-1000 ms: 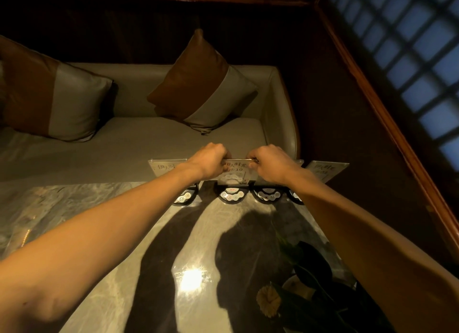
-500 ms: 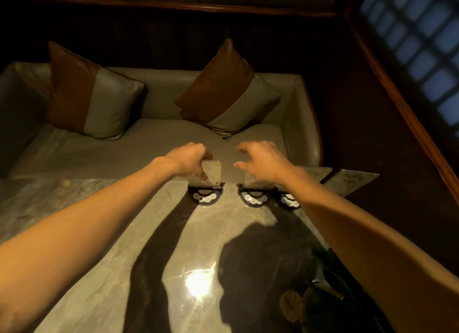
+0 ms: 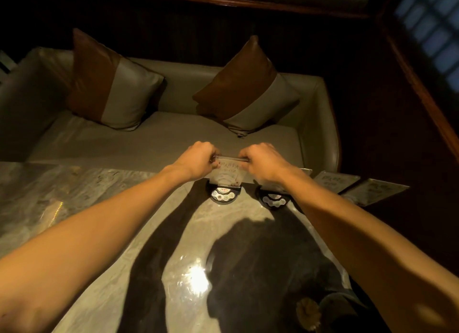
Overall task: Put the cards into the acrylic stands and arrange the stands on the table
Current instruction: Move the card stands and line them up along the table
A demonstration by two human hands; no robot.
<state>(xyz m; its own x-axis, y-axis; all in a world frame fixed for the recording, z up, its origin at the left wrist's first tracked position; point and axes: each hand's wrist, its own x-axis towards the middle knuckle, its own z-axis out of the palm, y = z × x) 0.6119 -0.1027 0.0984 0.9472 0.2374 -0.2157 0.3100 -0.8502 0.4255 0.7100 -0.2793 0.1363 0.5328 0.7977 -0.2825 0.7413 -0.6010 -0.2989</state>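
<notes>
half a second ago the left hand (image 3: 197,160) held a stand alone. now the right hand (image 3: 263,162) has come over too, and both pinch the top corners of one clear stand (image 3: 228,171) at the far edge of the table (image 3: 87,203). it looks like they are setting it straight.

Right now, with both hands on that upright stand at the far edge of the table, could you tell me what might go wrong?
1. The held acrylic stand, gripped at its top corners by the left hand and right hand, sits close to the table edge; a push forward could tip it onto the sofa.
2. The right forearm passes just over the neighbouring stand and might knock it.
3. The flat stands at the corner seem to overhang and could slide off.
</notes>
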